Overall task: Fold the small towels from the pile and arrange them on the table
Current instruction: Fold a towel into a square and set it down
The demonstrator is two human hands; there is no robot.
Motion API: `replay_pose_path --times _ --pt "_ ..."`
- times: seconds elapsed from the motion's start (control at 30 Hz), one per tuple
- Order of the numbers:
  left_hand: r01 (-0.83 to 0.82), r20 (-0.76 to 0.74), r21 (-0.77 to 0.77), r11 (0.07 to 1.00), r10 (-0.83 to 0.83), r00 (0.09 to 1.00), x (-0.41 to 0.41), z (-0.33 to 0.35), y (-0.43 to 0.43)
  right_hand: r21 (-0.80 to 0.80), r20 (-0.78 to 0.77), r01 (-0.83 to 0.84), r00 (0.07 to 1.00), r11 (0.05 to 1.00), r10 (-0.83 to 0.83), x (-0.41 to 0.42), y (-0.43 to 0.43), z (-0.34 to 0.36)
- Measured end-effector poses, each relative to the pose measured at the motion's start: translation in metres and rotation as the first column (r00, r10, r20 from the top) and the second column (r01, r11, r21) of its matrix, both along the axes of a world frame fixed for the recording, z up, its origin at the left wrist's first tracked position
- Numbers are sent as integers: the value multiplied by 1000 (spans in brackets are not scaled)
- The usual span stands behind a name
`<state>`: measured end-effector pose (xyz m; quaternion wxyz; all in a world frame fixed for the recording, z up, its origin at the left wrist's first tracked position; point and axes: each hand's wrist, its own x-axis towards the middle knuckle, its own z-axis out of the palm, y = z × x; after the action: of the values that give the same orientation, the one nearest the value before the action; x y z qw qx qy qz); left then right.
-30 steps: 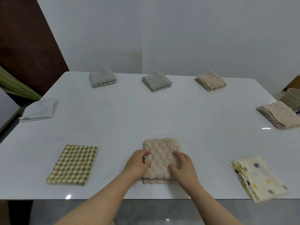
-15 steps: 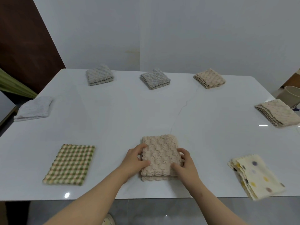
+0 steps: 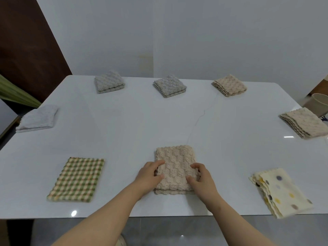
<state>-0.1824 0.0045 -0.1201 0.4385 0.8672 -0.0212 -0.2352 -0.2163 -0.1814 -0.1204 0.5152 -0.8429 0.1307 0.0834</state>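
Head-worn camera looks forward and down across the white table [image 3: 124, 132].

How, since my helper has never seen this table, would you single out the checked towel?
Start at the white table and follow its near edge leftward. The checked towel lies there flat, left of the bumpy beige towel. It alone is woven in green and cream checks; its neighbours are plain or dotted.
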Motion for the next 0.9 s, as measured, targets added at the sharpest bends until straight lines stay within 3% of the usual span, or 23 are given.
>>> replay_pose_path --times 0.37,0.53,0.7,0.9 --pt "-115 -16 -64 991 114 993 0 2 -3 63 -39 64 997 996 -61 0 2 -3" --pt "-209 53 12 978 208 977 15 10 -7 76 -19 296 955 952 -296 5 9 0" --pt "-46 224 133 990 15 974 32 25 -17 45 -2 303 953 952 -303 13 13 8" --pt "129 279 205 970 -185 942 34 31 -41 -38 49 238 971 971 -236 22 3 14"
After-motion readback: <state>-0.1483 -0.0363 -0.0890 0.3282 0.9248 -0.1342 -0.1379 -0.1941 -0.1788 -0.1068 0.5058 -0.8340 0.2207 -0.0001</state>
